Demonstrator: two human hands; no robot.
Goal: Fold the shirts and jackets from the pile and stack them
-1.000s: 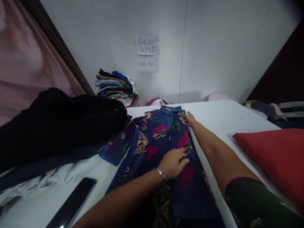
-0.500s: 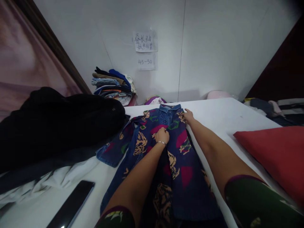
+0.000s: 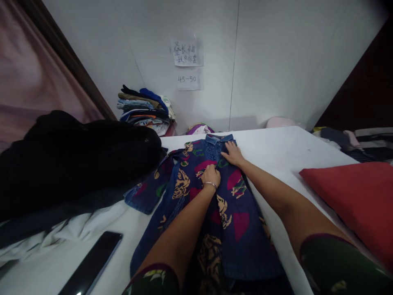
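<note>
A dark blue denim shirt (image 3: 181, 184) with tan, magenta and green prints lies front up, its collar toward the wall. One sleeve spreads out to the left; the sleeve on the right side does not show. My left hand (image 3: 211, 175), with a bracelet at the wrist, is closed at the middle of the chest, its fingers curled on the front edge of the cloth. Just below the collar, on the right shoulder, my right hand (image 3: 233, 154) rests flat with fingers spread.
A black garment heap (image 3: 76, 159) and white cloth (image 3: 89, 225) lie left, with a phone (image 3: 92, 262) in front. At the back is a folded clothes stack (image 3: 144, 110). Red fabric (image 3: 353, 188) lies right on the white table (image 3: 276, 143). Paper notes (image 3: 188, 53) hang on the wall.
My right hand has moved left from the shirt's right shoulder edge onto the cloth near the collar, and its fingers have spread. My left hand stays at the chest.
</note>
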